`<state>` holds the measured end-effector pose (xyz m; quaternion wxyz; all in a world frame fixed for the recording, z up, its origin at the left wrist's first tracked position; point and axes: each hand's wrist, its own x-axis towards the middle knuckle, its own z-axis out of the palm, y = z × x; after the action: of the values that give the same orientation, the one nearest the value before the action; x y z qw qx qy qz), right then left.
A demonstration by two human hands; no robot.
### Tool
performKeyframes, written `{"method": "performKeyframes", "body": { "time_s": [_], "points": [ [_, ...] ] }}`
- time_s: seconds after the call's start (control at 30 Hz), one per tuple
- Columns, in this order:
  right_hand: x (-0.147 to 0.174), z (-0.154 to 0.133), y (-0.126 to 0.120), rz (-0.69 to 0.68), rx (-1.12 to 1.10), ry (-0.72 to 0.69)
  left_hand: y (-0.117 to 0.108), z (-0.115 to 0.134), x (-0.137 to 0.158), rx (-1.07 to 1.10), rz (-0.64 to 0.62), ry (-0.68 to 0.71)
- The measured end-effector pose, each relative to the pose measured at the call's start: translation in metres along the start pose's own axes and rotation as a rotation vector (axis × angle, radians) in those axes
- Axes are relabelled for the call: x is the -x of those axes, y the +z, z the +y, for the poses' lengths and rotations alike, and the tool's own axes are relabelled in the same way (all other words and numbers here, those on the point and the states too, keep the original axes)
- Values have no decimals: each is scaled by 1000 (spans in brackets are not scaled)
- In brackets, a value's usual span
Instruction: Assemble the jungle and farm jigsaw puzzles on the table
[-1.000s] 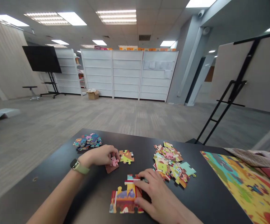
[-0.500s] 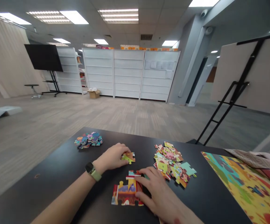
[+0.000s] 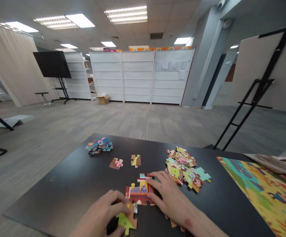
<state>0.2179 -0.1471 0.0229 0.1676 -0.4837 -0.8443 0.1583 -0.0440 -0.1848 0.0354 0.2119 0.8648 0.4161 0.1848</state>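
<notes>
In the head view, the joined puzzle part point(image 3: 138, 195) lies on the black bench point(image 3: 78, 187). The left hand's point(image 3: 102, 211) fingers pinch a green and brown piece point(image 3: 130, 220) at the near left corner of the joined part. The right hand point(image 3: 169, 192) has its fingers spread, resting on the joined part's right side. Past the joined part lie a pink piece point(image 3: 116, 163) and a yellow piece point(image 3: 136, 160); right of it sits a messy pile point(image 3: 181, 166).

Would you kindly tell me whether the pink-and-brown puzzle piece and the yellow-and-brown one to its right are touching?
Apart: the head view shows a strip of dark tabletop between the pink-and-brown piece and the yellow-and-brown piece.
</notes>
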Motion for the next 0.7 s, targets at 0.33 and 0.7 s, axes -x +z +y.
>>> {"method": "performKeyframes", "body": {
  "time_s": [0.33,0.7],
  "points": [
    [2,-1,1,-1,23,-5,32,-11,16,-196,156,49],
    [4,-1,0,22,-31,-15,43,-21,14,-132,158,59]
  ]
}}
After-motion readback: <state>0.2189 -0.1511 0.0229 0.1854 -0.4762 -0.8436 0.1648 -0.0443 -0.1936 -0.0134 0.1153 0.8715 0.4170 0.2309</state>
